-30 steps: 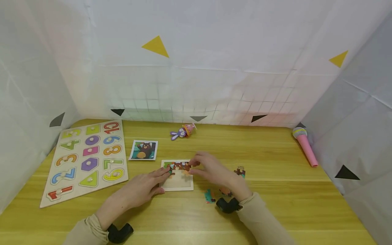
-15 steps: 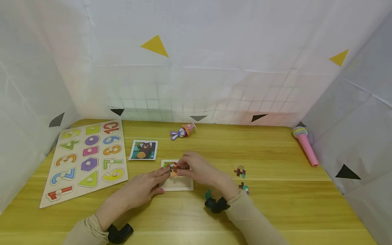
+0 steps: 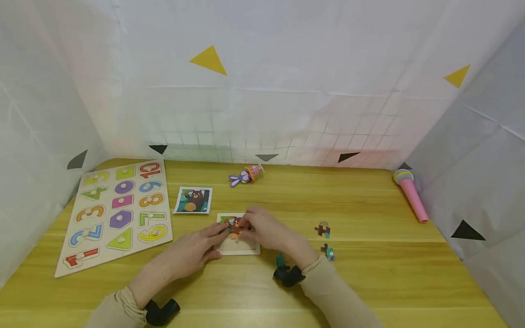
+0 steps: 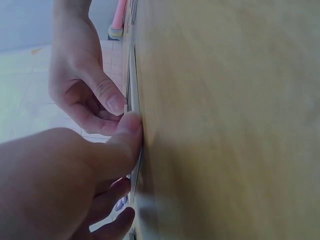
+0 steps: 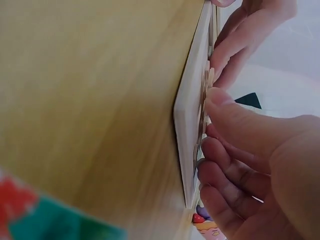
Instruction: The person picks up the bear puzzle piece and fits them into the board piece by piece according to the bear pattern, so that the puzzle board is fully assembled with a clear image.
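Observation:
In the head view my left hand (image 3: 194, 253) rests at the left side of a small wooden puzzle tray (image 3: 238, 250). Its fingers lie on the picture part and the thumb (image 4: 127, 132) touches the near edge. My right hand (image 3: 268, 232) is over the tray's right half, pinching a jigsaw piece (image 5: 209, 82) between thumb and fingers. A brown bear's face (image 3: 237, 222) shows on the pieces in the tray's upper part; the lower part is bare wood. Loose jigsaw pieces (image 3: 323, 229) lie to the right, some partly hidden by the right wrist.
A number and shape board (image 3: 116, 214) lies at the left, beside a bear picture card (image 3: 193, 200). A small purple rabbit toy (image 3: 242, 177) lies behind the tray. The pink toy microphone (image 3: 414, 198) is at the far right. White cloth walls enclose the table.
My right hand has moved left from the tray's right edge over the pieces, then slightly back right, uncovering the bear's face. The left hand has stayed in place.

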`<act>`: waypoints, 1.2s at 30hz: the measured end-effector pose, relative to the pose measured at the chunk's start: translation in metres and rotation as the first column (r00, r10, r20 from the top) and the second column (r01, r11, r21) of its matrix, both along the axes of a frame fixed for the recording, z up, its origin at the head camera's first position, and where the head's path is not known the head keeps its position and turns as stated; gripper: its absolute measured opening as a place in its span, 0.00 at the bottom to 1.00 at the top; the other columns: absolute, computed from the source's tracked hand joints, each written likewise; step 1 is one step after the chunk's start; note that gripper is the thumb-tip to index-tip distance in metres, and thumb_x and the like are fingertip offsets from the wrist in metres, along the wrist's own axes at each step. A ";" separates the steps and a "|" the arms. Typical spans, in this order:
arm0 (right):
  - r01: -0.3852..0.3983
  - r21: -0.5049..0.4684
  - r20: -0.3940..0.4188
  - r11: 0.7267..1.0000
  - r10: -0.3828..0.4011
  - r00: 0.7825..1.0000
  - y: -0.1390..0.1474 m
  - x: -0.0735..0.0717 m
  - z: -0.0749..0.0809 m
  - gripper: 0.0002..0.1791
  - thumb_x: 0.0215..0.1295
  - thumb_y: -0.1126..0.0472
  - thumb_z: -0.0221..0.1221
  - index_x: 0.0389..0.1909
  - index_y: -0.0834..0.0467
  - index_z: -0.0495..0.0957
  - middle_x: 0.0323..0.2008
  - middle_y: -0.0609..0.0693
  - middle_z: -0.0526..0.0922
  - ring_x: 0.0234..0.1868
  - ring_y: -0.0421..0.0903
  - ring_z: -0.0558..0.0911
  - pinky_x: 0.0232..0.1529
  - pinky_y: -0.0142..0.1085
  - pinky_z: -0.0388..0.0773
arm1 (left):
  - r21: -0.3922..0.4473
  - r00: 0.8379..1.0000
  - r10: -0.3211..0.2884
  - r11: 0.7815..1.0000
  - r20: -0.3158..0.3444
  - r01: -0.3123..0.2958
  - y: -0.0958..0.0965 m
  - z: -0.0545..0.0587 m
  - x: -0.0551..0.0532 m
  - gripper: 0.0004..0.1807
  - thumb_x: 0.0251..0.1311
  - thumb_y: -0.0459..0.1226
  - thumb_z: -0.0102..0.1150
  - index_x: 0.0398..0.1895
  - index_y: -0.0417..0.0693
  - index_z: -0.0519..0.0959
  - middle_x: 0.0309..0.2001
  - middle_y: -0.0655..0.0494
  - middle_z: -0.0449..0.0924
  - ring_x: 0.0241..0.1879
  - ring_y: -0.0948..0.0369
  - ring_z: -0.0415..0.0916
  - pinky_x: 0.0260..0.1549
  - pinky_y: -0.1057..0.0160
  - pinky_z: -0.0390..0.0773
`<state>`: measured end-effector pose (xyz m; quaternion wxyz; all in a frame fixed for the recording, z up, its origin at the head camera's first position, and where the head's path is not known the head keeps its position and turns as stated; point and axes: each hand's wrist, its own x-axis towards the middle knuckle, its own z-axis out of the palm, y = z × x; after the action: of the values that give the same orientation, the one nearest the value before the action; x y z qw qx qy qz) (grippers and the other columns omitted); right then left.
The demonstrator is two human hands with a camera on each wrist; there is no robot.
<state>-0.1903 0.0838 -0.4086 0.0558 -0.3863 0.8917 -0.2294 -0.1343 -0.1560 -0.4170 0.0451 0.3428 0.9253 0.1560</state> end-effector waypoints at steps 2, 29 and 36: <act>0.012 0.009 0.004 1.000 -0.012 1.000 0.000 0.001 0.000 0.11 0.67 0.56 0.65 0.44 0.58 0.83 0.40 0.49 0.79 0.43 0.44 0.77 0.44 0.34 0.77 | 0.004 1.000 0.000 1.000 0.004 0.000 0.000 -0.001 0.000 0.29 0.72 0.45 0.55 0.72 0.45 0.69 0.76 0.48 0.59 0.71 0.47 0.65 0.59 0.46 0.76; 0.045 0.009 -0.006 0.999 -0.045 0.999 0.000 0.002 -0.004 0.11 0.66 0.57 0.66 0.43 0.58 0.80 0.40 0.49 0.78 0.43 0.43 0.76 0.45 0.33 0.78 | -0.017 1.000 -0.011 1.000 -0.011 0.011 0.003 -0.003 0.003 0.28 0.73 0.41 0.54 0.75 0.56 0.66 0.75 0.46 0.61 0.68 0.44 0.69 0.55 0.42 0.78; 0.053 0.004 -0.016 0.999 -0.053 0.998 0.001 0.002 -0.005 0.10 0.66 0.56 0.66 0.42 0.58 0.80 0.39 0.48 0.78 0.41 0.43 0.76 0.44 0.34 0.78 | -0.030 0.999 -0.034 0.999 -0.020 0.033 0.004 -0.002 0.003 0.28 0.74 0.40 0.52 0.76 0.53 0.64 0.78 0.54 0.57 0.74 0.46 0.60 0.59 0.43 0.75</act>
<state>-0.1880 0.0844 -0.4134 0.0437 -0.3643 0.9025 -0.2257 -0.1311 -0.1517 -0.4194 0.0435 0.3591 0.9220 0.1379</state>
